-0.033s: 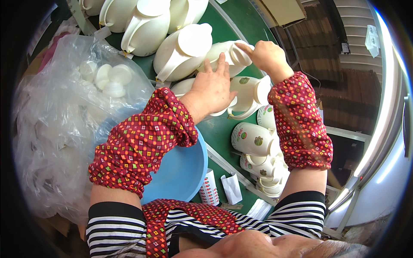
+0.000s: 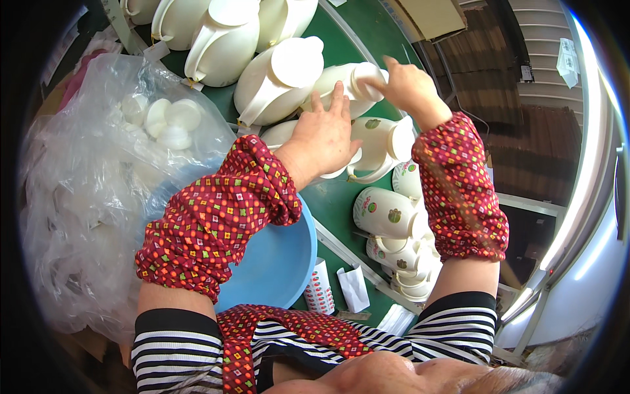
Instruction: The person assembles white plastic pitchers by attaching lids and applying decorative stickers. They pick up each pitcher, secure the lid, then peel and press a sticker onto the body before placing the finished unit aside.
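Observation:
Several cream-white plastic jugs with round lids and handles stand on a green table. My left hand point(image 2: 321, 134) lies with spread fingers on the body of one jug point(image 2: 331, 88) lying near the middle. At that jug's round lid point(image 2: 366, 80) is my right hand point(image 2: 408, 87), its fingers apart and one blurred finger touching the lid. Just below, close to my left thumb, another jug point(image 2: 374, 148) shows a small printed mark. A larger white jug point(image 2: 282, 79) is left of my hands. My left hand partly hides another jug point(image 2: 279, 133).
A clear plastic bag point(image 2: 79, 197) holding white round lids point(image 2: 180, 115) fills the left side, beside a blue basin point(image 2: 282, 262). More printed jugs point(image 2: 384, 211) crowd at right. A metal rail point(image 2: 354, 262) crosses the green table point(image 2: 321, 203). A cardboard box point(image 2: 433, 16) is at top right.
My right hand has shifted slightly right on the lid, with one finger now lifted away from it. The left hand and the jugs stay put.

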`<act>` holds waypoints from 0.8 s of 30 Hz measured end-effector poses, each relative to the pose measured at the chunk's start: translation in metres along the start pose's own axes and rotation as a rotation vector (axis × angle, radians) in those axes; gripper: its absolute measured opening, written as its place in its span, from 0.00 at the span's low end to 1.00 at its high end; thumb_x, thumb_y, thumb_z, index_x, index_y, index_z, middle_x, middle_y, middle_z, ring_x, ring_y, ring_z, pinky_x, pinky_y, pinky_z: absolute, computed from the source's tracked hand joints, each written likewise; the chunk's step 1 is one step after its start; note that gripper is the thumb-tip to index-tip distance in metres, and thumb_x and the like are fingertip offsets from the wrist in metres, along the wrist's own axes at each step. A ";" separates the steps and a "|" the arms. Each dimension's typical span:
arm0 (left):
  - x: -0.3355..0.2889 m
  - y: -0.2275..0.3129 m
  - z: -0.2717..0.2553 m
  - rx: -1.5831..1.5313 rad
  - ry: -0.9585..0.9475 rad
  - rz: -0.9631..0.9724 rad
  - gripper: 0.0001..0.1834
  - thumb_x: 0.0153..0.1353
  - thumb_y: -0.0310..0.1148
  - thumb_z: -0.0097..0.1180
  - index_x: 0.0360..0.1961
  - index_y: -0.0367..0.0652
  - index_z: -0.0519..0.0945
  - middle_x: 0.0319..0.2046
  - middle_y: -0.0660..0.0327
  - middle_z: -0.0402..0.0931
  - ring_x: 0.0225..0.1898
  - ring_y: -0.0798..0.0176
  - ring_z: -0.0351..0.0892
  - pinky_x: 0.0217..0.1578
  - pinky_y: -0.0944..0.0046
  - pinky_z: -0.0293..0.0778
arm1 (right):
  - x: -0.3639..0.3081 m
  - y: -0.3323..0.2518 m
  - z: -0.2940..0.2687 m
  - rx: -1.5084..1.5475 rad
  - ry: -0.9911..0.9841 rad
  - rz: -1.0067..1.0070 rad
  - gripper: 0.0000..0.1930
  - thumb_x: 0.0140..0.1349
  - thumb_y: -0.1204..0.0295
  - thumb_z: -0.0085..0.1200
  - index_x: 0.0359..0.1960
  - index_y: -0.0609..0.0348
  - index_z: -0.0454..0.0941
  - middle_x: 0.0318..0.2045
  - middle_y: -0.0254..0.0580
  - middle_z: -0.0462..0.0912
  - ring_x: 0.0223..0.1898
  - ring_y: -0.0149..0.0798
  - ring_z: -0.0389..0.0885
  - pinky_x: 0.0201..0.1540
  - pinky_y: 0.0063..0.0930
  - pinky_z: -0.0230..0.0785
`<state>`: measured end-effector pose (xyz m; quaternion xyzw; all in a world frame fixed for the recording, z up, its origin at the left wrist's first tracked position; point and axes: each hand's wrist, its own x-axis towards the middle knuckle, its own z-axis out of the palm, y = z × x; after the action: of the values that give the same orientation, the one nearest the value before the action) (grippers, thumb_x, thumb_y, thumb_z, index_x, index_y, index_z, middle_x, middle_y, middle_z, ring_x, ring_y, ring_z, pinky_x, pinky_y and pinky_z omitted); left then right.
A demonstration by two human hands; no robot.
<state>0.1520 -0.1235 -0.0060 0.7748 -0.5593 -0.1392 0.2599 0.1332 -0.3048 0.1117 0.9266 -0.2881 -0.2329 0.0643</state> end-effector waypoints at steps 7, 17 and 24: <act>0.002 0.006 0.007 -0.011 0.021 -0.020 0.47 0.67 0.56 0.57 0.74 0.28 0.60 0.69 0.17 0.54 0.68 0.19 0.63 0.58 0.46 0.79 | 0.007 0.022 0.022 -0.026 0.051 -0.045 0.40 0.61 0.55 0.68 0.72 0.54 0.66 0.56 0.65 0.80 0.52 0.61 0.85 0.55 0.46 0.78; 0.000 0.006 0.006 -0.003 0.025 -0.031 0.48 0.66 0.55 0.59 0.73 0.27 0.61 0.65 0.20 0.60 0.66 0.22 0.68 0.58 0.47 0.79 | -0.005 0.019 0.024 -0.120 0.100 -0.319 0.41 0.64 0.51 0.64 0.73 0.55 0.61 0.49 0.65 0.81 0.57 0.59 0.80 0.58 0.47 0.74; 0.002 0.009 0.005 0.002 0.000 -0.037 0.50 0.64 0.56 0.61 0.73 0.26 0.60 0.66 0.22 0.60 0.68 0.21 0.64 0.64 0.46 0.73 | 0.005 0.015 0.068 -0.228 0.430 -0.218 0.43 0.66 0.35 0.52 0.51 0.76 0.68 0.21 0.52 0.85 0.26 0.52 0.88 0.29 0.40 0.80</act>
<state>0.1431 -0.1286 -0.0048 0.7852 -0.5450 -0.1433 0.2568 0.0974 -0.3186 0.0533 0.9671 -0.1384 -0.0671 0.2027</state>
